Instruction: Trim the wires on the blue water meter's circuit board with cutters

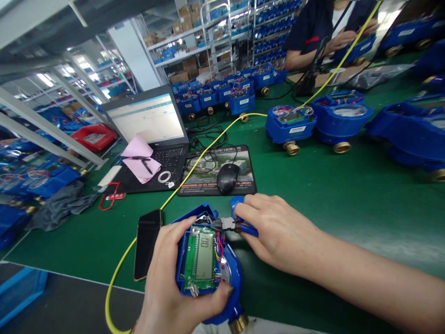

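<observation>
My left hand (174,283) is wrapped round a blue water meter (233,264) with a brass fitting at its lower end. The meter's housing is open and shows a green circuit board (189,264) with a grey display and thin coloured wires. In my right hand (274,227) is a pair of blue-handled cutting pliers (227,224), its fingers closed round the handles. The jaws reach over the top edge of the housing, by the upper corner of the board. Whether they grip anything there is too small to tell.
A black phone (148,246) lies left of my left hand, over a yellow cable (120,271). Beyond are a laptop (149,125) with pink paper on it and a mouse (227,178) on a mat. Several blue meters (291,127) stand behind. A co-worker (325,39) handles one at the back right.
</observation>
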